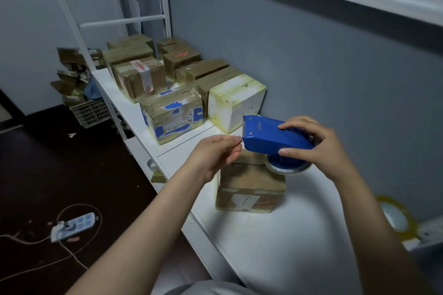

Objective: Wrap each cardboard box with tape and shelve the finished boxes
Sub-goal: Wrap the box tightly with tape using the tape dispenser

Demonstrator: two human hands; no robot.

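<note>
A brown cardboard box [250, 187] with a white label stands on the white shelf [275, 242] in front of me. Just above it my right hand [316, 148] grips a blue tape dispenser [268, 135] with a clear tape roll [288, 167] under it. My left hand [215, 154] pinches at the dispenser's toothed front edge, where the tape end appears to be; the tape itself is too clear to make out. Several taped boxes [172, 112] stand further back on the shelf, among them a white one [236, 100].
A spare yellowish tape roll [395, 218] lies at the right on the shelf. Grey wall runs along the shelf's far side. On the dark floor at left lie a power strip [74, 225] with cables, a plastic crate [92, 112] and a pile of cardboard [72, 74].
</note>
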